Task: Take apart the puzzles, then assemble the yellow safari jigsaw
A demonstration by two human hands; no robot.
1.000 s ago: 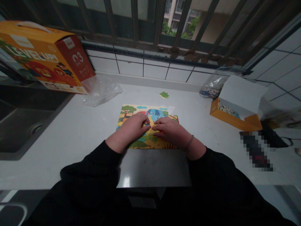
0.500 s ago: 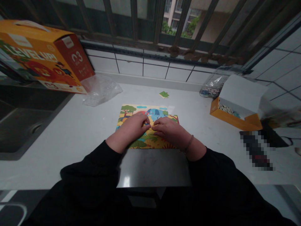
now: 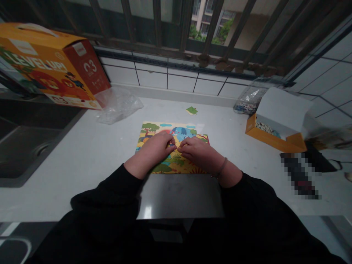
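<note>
White worktop (image 3: 90,161) runs wide across my feed, beneath a barred window (image 3: 211,22) and a band of white wall tiles (image 3: 165,80), with a steel sink (image 3: 24,154) off to the left. At the back left stands an orange-and-red toy carton (image 3: 46,62) beside a crumpled clear plastic bag (image 3: 118,106); at the right sit an orange box tray (image 3: 272,141) under a white lid (image 3: 283,112), and a clear bag of small pieces (image 3: 250,99) behind them. Centred in front of me lies a flat jigsaw puzzle (image 3: 148,130) printed with a savanna scene and a blue animal. I judge it thin printed card: light, stiff, easily nudged, with a slick face that offers little purchase, so a piece is best taken by its edges. The left grip (image 3: 151,152) and right grip (image 3: 200,154) both rest on it, curled, their fingertips (image 3: 172,141) drawn close together near its middle; I cannot tell whether they pinch anything. A lone green piece (image 3: 191,110) lies apart, beyond the puzzle's top edge.
</note>
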